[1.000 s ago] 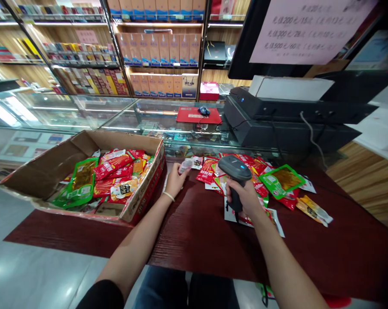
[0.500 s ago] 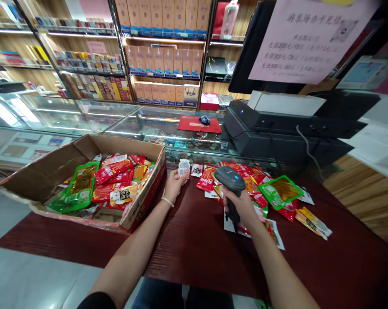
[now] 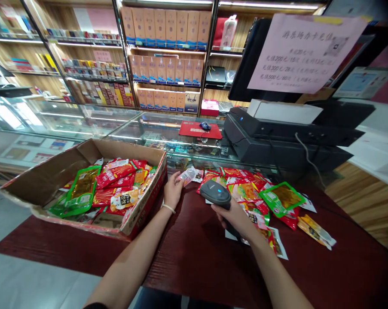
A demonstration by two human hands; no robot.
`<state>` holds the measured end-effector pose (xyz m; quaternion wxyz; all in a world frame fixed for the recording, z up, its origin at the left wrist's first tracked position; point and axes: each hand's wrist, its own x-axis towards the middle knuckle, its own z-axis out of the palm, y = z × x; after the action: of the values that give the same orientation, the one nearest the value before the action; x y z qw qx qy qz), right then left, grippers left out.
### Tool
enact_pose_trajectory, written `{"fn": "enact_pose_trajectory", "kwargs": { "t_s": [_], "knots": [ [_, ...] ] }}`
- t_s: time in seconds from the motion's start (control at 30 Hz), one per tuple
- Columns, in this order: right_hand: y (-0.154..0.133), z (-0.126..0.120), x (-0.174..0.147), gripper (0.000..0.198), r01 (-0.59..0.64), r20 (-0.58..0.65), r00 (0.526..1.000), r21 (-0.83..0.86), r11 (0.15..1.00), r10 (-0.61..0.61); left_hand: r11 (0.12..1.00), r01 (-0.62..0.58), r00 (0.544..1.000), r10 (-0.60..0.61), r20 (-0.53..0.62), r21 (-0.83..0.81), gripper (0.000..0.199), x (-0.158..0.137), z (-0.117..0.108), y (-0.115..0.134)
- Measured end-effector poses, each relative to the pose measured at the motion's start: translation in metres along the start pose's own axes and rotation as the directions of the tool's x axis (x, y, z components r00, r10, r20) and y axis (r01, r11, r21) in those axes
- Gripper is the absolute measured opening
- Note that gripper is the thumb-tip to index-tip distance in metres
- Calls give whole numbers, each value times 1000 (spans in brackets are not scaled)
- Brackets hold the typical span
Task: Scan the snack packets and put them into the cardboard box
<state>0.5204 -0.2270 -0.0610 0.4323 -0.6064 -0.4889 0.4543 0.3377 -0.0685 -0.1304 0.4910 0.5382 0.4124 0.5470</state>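
The left hand [image 3: 172,192] was pinching a small pale packet [image 3: 187,176] between the fingertips, over the dark red table [image 3: 194,262], to the right of the cardboard box [image 3: 132,152]. Half a second before, this packet stood nearly upright in the view; now it leaned to the right, its end next to a second small packet [image 3: 198,175]. I cannot tell if the two touched.

The right hand [image 3: 235,216] was wrapped around the handle of the scanner [image 3: 215,193]; whether a finger pressed the trigger could not be seen. The scanner had moved to the left, so its head was nearer to the pinched packet, yet apart from it. The green-edged pack [image 3: 282,198] and the orange packet [image 3: 316,231] remained lying on the right side.
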Motion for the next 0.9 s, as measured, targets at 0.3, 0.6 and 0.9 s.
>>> {"fn": "enact_pose_trajectory", "kwargs": {
  "t_s": [0.3,0.6,0.9],
  "knots": [
    [-4,-3,-4,32,8,-9,1000,15,1000,-7,988,-71,997,68,21,138,29,-2,-1,7],
    [-14,-4,-1,39,84,-114,991,136,987,-68,996,-70,997,70,17,50,26,-1,6,7],
    [-7,-12,-3,43,190,-188,972,274,943,-142,973,-227,968,230,103,-35,30,-46,-2,141]
  ]
}}
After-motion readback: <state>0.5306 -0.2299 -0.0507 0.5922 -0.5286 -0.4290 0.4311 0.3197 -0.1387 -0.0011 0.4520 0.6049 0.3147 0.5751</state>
